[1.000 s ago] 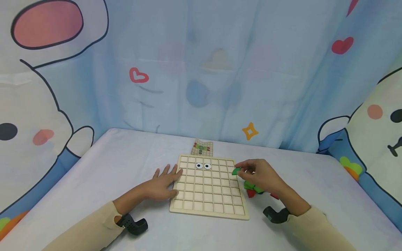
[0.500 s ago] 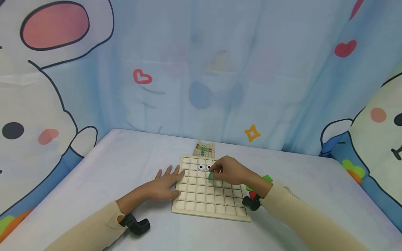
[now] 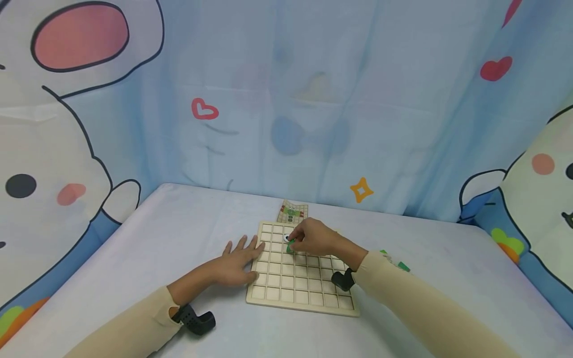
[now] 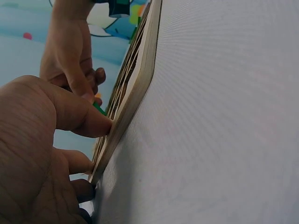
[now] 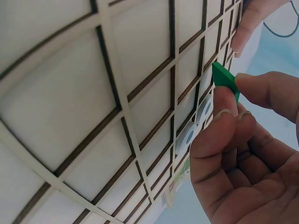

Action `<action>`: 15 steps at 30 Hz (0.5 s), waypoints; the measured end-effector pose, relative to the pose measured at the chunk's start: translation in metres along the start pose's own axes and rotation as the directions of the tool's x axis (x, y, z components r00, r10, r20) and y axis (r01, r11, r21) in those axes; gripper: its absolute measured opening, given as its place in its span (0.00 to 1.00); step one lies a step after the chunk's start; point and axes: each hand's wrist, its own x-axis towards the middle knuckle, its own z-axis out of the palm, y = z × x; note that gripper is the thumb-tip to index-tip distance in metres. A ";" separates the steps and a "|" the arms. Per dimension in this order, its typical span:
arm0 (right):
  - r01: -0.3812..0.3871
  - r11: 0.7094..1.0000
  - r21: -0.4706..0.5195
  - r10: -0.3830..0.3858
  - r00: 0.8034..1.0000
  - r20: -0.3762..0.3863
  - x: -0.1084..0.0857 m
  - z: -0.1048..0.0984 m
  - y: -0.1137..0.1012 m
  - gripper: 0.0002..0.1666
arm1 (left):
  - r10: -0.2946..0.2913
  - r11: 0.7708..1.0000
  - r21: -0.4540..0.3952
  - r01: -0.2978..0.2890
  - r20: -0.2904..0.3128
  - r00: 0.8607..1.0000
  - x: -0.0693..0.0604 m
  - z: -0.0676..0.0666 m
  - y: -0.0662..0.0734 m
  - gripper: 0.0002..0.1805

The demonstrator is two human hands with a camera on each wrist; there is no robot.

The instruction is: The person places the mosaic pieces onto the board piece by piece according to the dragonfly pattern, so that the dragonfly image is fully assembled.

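Note:
A wooden grid board lies on the white table. My left hand rests at its left edge with fingers spread, thumb and fingertips touching the rim in the left wrist view. Over the upper part of the board, my right hand pinches a small green tile between thumb and fingers. The tile is tilted above the cells, close to the eye tiles. One eye tile shows in the head view, while the right wrist view has two, this one being the nearer.
Behind the board's far edge lies a small picture card with a gridded figure. Loose green tiles are on the table to the right, partly hidden by the right sleeve. A printed curtain hangs behind the table.
My right hand has carried the green tile leftward from the board's right edge to near the eye tiles. The left hand has stayed on the left edge.

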 end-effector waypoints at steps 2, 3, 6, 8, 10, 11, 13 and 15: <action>-0.002 1.000 -0.002 0.002 1.000 -0.003 0.000 0.000 -0.001 0.14 | 0.001 1.000 0.005 -0.001 -0.001 1.000 0.001 0.001 -0.001 0.39; -0.001 1.000 -0.001 0.001 1.000 -0.004 0.000 0.000 -0.002 0.14 | 0.001 1.000 0.008 -0.001 -0.001 1.000 0.001 0.001 -0.002 0.39; -0.006 1.000 0.012 0.006 1.000 -0.003 0.000 0.000 -0.002 0.14 | 0.000 1.000 0.015 0.000 -0.001 1.000 0.001 0.001 -0.003 0.39; -0.010 1.000 0.024 0.010 1.000 -0.005 0.000 0.001 -0.002 0.13 | 0.001 1.000 0.015 -0.001 0.000 1.000 0.002 0.001 -0.003 0.39; -0.009 0.999 0.034 0.009 1.000 -0.007 0.000 0.002 -0.001 0.13 | 0.002 1.000 0.017 -0.002 0.001 1.000 0.002 0.001 -0.003 0.39; -0.010 0.999 0.039 0.011 1.000 -0.009 0.000 0.002 -0.001 0.13 | 0.002 1.000 0.017 -0.002 0.001 1.000 0.002 0.002 -0.003 0.39; -0.007 0.999 0.046 0.007 1.000 -0.012 0.000 0.004 0.000 0.13 | 0.003 1.000 0.018 -0.003 0.002 1.000 0.002 0.001 -0.002 0.39; -0.009 0.999 0.047 0.010 1.000 -0.015 0.001 0.005 0.000 0.13 | 0.003 1.000 0.020 -0.003 0.002 1.000 0.002 0.001 -0.002 0.39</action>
